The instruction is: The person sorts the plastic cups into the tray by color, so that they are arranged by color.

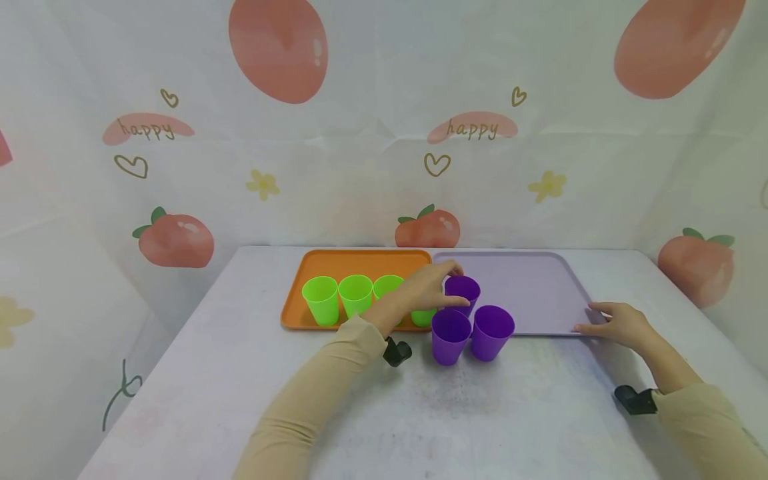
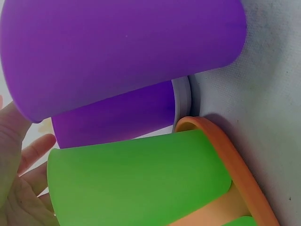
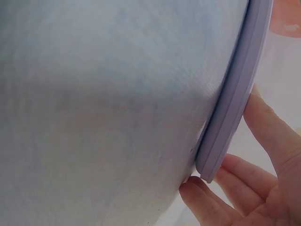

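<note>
My left hand (image 1: 429, 288) is at the rim of the rear purple cup (image 1: 463, 288), thumb across its front and fingers behind. That cup stands upright at the left end of the lavender tray (image 1: 528, 293). In the left wrist view, a nearer purple cup (image 2: 127, 52) covers the thumb's tip. Two more purple cups, one on the left (image 1: 451, 337) and one on the right (image 1: 492, 333), stand on the table before the trays. My right hand (image 1: 621, 325) holds the lavender tray's front right corner; in the right wrist view its fingers straddle the tray rim (image 3: 230, 99).
An orange tray (image 1: 318, 263) adjoins the lavender tray on the left. Several green cups (image 1: 321, 300) stand in a row on it, partly behind my left forearm. The white tabletop (image 1: 456, 427) runs forward to a printed cloth backdrop (image 1: 360, 167).
</note>
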